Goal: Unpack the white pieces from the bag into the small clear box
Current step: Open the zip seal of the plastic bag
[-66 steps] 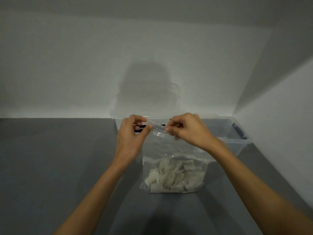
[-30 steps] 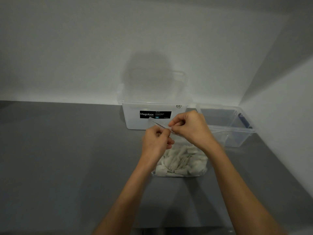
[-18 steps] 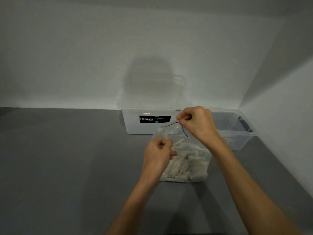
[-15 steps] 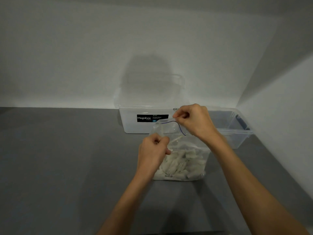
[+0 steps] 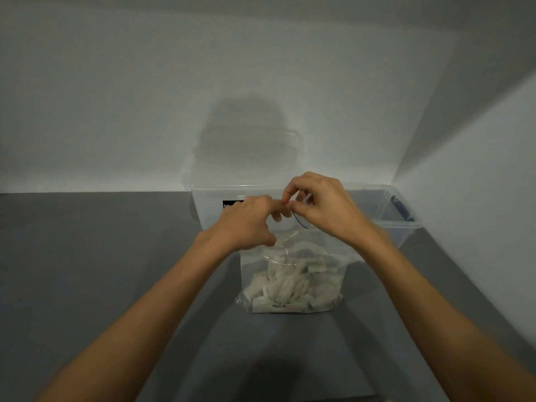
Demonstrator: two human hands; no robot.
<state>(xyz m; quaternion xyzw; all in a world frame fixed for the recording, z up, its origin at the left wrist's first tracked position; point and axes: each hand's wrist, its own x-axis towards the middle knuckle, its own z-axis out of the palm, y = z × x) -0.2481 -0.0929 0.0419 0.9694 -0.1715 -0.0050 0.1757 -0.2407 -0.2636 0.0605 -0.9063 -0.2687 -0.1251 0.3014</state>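
Behind both hands stands the big frosted plastic storage tub (image 5: pixel 214 204), its black label (image 5: pixel 229 204) mostly hidden by the left hand, so only the first letter or so shows and I can't read it. Off to the right of the right hand sits the small clear box (image 5: pixel 403 227) with a blue clip, open and, as far as I can see, not yet holding any pieces.

Directly below the hands hangs the clear zip-top plastic bag (image 5: pixel 293 256), its bottom resting on the grey tabletop (image 5: pixel 87 271). It looks thin, limp and slippery, best taken by the stiffer zip strip at the mouth.

The left hand (image 5: pixel 243 224) and right hand (image 5: pixel 322 204) are both pinched shut on that top edge, fingertips nearly touching.

The white pieces (image 5: pixel 290 282) are heaped at the bottom of the bag; they look light, soft and loose.
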